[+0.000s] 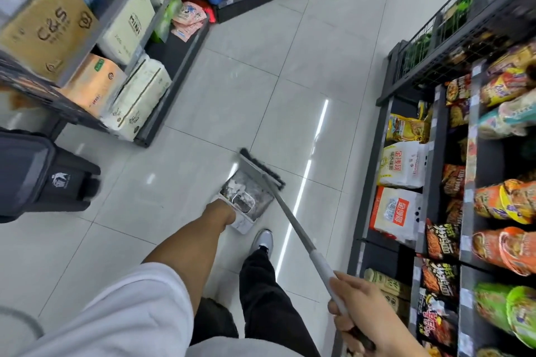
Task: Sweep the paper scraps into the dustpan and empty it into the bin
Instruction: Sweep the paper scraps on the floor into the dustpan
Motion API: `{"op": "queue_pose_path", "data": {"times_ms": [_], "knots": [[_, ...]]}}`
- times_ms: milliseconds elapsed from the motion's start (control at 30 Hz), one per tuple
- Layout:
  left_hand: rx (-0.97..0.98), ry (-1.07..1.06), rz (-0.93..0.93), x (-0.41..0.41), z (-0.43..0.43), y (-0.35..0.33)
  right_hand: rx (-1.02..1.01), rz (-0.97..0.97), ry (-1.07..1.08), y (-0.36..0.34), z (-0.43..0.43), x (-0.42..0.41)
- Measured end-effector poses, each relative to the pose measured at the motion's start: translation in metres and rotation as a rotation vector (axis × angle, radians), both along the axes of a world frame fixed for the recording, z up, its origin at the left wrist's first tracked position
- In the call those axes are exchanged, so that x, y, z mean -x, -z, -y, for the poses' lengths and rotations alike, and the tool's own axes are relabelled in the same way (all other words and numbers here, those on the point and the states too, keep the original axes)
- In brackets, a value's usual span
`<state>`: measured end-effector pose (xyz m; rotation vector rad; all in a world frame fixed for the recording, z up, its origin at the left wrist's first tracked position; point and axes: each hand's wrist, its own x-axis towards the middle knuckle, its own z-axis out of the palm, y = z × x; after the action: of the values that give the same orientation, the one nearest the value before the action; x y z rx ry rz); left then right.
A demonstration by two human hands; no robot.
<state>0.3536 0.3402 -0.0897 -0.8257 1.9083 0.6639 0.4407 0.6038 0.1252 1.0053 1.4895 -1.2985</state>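
On the pale grey tiled floor (pixel 162 240) of a shop aisle, the sweeping step looked all but finished: the white paper scraps (pixel 233 187) lay heaped inside the white plastic dustpan (pixel 246 203), which sat on the floor near the aisle's middle, just ahead of a grey shoe (pixel 262 240). The left hand (pixel 224 211) reached down to the dustpan's near edge and seemed closed on its handle, though the fingers were hidden. The right hand (pixel 356 316) was wrapped firmly round the grey metal pole of the black-bristled broom (pixel 262 168), whose head rested against the dustpan's far lip. No loose scraps showed on the surrounding floor. The dark grey wheeled bin (pixel 43 177) stood well apart by the left shelving, lid apparently shut. Next would likely come lifting the dustpan level, carrying it leftward, and opening the bin before tipping.
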Motion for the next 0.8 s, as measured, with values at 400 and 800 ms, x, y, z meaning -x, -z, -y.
{"op": "queue_pose_path", "data": {"times_ms": [400, 800], "knots": [[-0.022, -0.309, -0.047, -0.187, 0.159, -0.087, -0.103, -0.371, -0.479, -0.019, 0.164, -0.005], [0.147, -0.865, -0.115, -0.267, 0.200, -0.130, 0.329, 0.034, -0.398, -0.032, 0.285, 0.101]]}}
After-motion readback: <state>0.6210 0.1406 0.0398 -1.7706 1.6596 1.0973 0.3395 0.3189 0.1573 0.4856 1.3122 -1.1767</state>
